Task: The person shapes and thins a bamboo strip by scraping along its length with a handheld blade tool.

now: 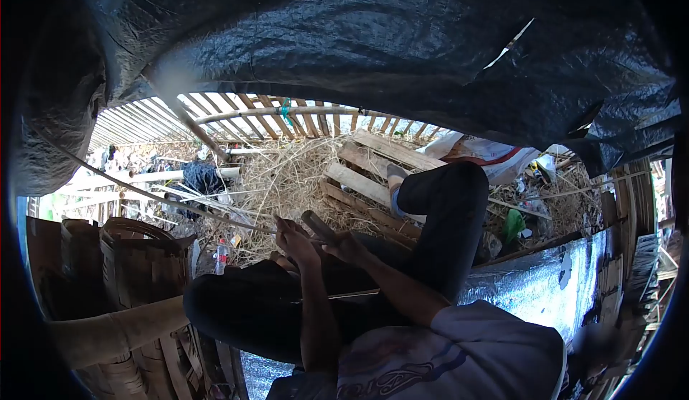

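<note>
My left hand (296,243) is closed around a long thin bamboo strip (169,200). The strip runs from my fingers up and away to the left edge of the view. My right hand (348,248) is right beside it, wrapped round a thick, rounded wooden handle (314,222). The handle's blunt end sticks out toward the upper left; what it belongs to is hidden by my hand and the shade. Both hands are above my crossed legs in dark trousers (445,213). A pale thin line (355,294) crosses my lap below the right forearm.
Black plastic sheeting (402,34) hangs low overhead. Woven bamboo baskets (140,256) and a thick bamboo pole (118,332) are at left. Ahead are wooden planks (359,184), straw (280,174) and a slatted bamboo fence (316,121). Silvery sheeting (538,278) lies at right.
</note>
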Action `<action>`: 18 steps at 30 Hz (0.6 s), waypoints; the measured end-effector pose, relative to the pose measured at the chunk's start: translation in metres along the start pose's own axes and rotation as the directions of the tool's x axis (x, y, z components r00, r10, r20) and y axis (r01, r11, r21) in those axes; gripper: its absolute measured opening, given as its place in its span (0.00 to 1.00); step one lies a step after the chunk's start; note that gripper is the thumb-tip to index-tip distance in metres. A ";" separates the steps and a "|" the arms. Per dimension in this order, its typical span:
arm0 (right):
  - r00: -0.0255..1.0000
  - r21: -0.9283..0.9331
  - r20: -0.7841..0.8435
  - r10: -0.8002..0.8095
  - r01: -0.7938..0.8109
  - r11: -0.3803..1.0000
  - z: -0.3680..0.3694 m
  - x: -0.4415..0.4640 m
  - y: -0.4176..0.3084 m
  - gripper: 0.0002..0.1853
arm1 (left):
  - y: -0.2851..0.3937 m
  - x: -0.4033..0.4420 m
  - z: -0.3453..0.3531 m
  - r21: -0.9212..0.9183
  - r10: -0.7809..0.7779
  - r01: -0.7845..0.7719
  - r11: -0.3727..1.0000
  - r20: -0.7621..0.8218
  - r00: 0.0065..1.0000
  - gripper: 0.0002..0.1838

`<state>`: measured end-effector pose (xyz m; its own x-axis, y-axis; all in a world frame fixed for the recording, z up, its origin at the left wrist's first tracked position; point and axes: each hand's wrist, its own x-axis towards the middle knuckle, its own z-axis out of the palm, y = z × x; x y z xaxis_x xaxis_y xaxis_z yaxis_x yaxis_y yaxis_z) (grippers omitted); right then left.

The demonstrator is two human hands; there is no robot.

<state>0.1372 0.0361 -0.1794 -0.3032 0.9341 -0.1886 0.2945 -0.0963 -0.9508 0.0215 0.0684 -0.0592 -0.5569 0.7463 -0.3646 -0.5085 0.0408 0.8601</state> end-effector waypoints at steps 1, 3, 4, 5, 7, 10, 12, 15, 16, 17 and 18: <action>1.000 -0.006 0.009 -0.006 0.006 1.000 -0.004 0.001 0.000 0.15 | 0.004 0.000 -0.002 -0.052 -0.007 0.007 0.999 -0.003 1.000 0.19; 0.996 -0.094 -0.036 0.082 -0.085 0.992 -0.012 0.002 -0.004 0.15 | 0.012 -0.003 -0.007 -0.116 -0.010 0.006 0.993 -0.035 0.999 0.18; 0.997 -0.103 -0.007 0.075 -0.076 0.992 -0.018 0.002 -0.010 0.15 | 0.018 -0.004 -0.010 -0.146 0.021 -0.025 0.989 -0.029 0.999 0.12; 0.998 -0.192 -0.003 0.058 -0.058 0.980 -0.027 0.004 -0.017 0.15 | 0.027 -0.002 -0.011 -0.176 0.059 -0.062 0.982 -0.022 0.998 0.09; 0.999 -0.280 0.032 0.018 -0.008 0.960 -0.045 0.018 -0.031 0.15 | 0.044 -0.009 0.005 0.013 0.227 -0.227 0.974 -0.055 0.972 0.14; 0.988 -0.319 0.139 -0.066 0.108 0.942 -0.069 0.043 -0.062 0.14 | 0.097 -0.030 -0.001 0.290 0.221 -0.237 0.927 0.090 0.971 0.41; 0.965 -0.341 0.228 0.133 -0.049 0.939 -0.100 0.042 -0.151 0.18 | 0.124 -0.051 -0.005 0.338 0.182 -0.255 0.906 0.232 0.955 0.42; 0.960 -0.473 0.281 -0.003 0.141 0.869 -0.142 0.064 -0.189 0.19 | 0.173 -0.054 -0.038 -0.024 0.157 -0.165 0.986 0.468 0.870 0.40; 0.970 -0.522 0.240 0.024 0.108 0.846 -0.155 0.075 -0.184 0.21 | 0.193 -0.054 -0.041 -0.202 0.195 -0.104 0.974 0.506 0.840 0.37; 0.965 -0.575 0.244 0.096 0.065 0.816 -0.166 0.078 -0.200 0.21 | 0.217 -0.054 -0.042 -0.292 0.263 -0.114 0.949 0.539 0.800 0.36; 0.966 -0.556 0.246 0.075 0.077 0.828 -0.172 0.081 -0.200 0.22 | 0.234 -0.051 -0.040 -0.384 0.334 -0.116 0.916 0.570 0.751 0.36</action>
<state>0.2097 0.1902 0.0380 -0.4937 0.8111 -0.3136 0.7239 0.1835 -0.6651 -0.0956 0.0136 0.1465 -0.2135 0.9526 0.2170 -0.6530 -0.3043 0.6935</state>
